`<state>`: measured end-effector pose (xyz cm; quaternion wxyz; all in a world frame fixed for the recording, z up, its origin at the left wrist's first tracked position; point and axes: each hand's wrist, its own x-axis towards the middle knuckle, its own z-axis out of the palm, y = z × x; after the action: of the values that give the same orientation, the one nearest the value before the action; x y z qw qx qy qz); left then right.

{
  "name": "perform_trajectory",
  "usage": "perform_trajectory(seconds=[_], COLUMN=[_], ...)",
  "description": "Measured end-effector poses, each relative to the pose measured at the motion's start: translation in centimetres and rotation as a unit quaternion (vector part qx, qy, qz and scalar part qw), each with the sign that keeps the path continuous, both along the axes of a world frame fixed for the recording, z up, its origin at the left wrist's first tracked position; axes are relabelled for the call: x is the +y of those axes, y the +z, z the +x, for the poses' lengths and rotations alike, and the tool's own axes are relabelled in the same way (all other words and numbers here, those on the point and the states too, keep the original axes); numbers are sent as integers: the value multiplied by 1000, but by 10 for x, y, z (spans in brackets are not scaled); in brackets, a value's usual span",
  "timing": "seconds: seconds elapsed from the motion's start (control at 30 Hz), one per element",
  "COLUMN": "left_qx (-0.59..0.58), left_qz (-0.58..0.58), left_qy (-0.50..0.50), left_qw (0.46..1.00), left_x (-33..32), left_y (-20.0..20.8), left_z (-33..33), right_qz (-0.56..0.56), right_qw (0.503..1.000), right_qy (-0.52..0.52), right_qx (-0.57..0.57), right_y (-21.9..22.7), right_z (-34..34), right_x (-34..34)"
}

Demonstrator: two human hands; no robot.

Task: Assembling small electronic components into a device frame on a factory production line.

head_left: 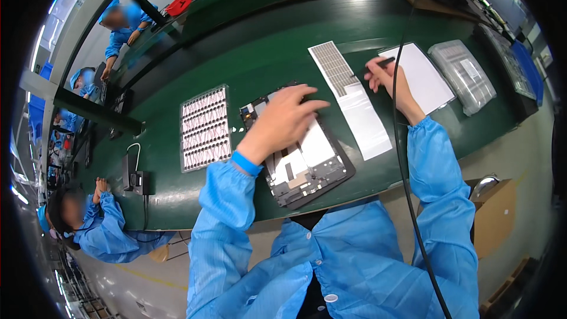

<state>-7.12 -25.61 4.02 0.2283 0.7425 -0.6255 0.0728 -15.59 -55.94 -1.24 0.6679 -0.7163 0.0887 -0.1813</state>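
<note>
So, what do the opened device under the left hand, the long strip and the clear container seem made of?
Opened device: its dark, matte edge is probably plastic, by its dull look; the pale, smooth inner panels could be metal or film.
Long strip: likely thin coated paper or film, lying flat with a faint sheen.
Clear container: most likely glossy plastic, judging by translucent walls and bright highlights.

My left hand (287, 119) is palm-down over the tablet (312, 164), fingers loosely spread. My right hand (388, 78) is off past the tablet's right side, fingers kinda pinched.
</note>
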Motion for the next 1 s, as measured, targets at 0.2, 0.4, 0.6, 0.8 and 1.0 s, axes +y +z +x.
perform_trajectory(seconds=[0.2, 0.4, 0.6, 0.8, 1.0], left_qx=[13, 55, 38, 44, 46], left_qz=[94, 101, 72, 46, -58], left_qy=[-38, -26, -33, -20, 6], left_qw=[995, 993, 996, 998, 997], left_x=[-52, -57, -60, -50, -15], left_y=[-30, -26, -26, -37, 4], left_z=[5, 2, 4, 10, 13], right_qz=[3, -16, -36, 28, 129], right_qw=[999, 998, 997, 999, 991], right_qy=[43, 56, 47, -20, -22], right_qx=[-1, 27, 59, -9, -40], right_y=[-9, -8, -2, 0, -3], right_z=[-8, -7, -3, 5, 28], right_x=[8, 0, -1, 7, 25])
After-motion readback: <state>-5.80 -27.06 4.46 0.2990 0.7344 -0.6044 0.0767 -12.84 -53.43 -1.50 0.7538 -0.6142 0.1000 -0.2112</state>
